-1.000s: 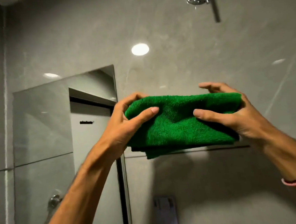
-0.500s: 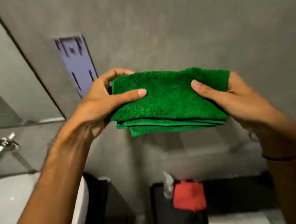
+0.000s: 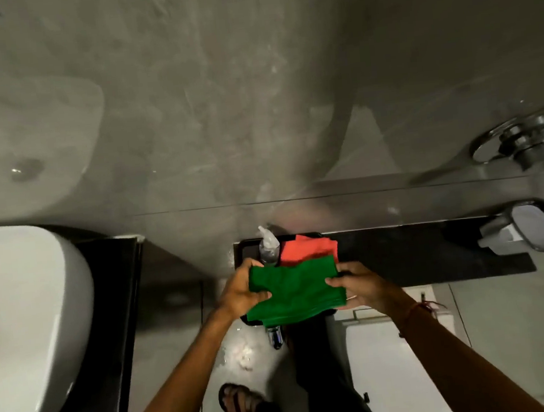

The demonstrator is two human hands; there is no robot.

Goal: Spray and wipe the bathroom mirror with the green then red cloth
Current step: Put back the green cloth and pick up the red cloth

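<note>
Green cloth between both hands.

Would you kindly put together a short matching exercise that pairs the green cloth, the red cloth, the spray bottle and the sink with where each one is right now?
Things:
1. green cloth
2. red cloth
3. spray bottle
4. sink

Places:
A. at the far left edge of the view
B. held between the left hand and right hand
C. upright on the black tray, left of a cloth
D. lying on the tray, right of the bottle

Pairs: 1-B, 2-D, 3-C, 4-A
</note>
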